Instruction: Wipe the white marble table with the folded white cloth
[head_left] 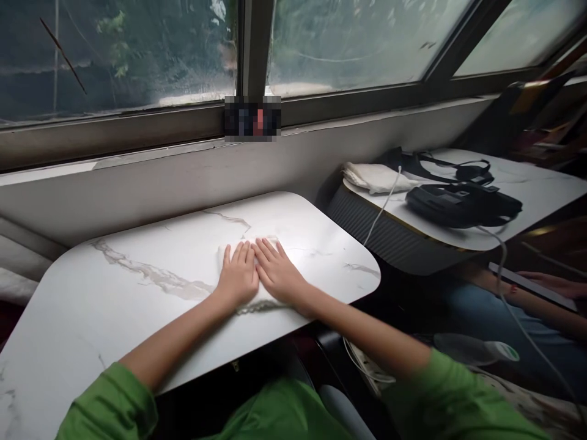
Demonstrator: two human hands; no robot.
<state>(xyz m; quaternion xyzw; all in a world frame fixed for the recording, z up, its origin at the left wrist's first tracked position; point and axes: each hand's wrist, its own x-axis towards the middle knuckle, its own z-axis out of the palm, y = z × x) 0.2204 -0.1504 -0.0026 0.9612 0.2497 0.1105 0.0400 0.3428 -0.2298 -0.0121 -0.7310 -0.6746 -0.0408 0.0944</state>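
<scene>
A folded white cloth (261,304) with a scalloped edge lies flat on the white marble-patterned table (151,330). My left hand (238,273) rests palm down on the cloth, fingers stretched out. Beside it, my right hand (279,272) also presses flat on the cloth with its fingers extended. The two hands touch or nearly touch at the thumbs. Most of the cloth is hidden under them.
On a second table (545,189) at right lie a black strapped bag-like item (463,205), a folded white cloth (378,177) and a white cable (384,205). A seated person's arm (541,305) and a plastic bottle (474,349) are below. Windows (343,46) line the wall.
</scene>
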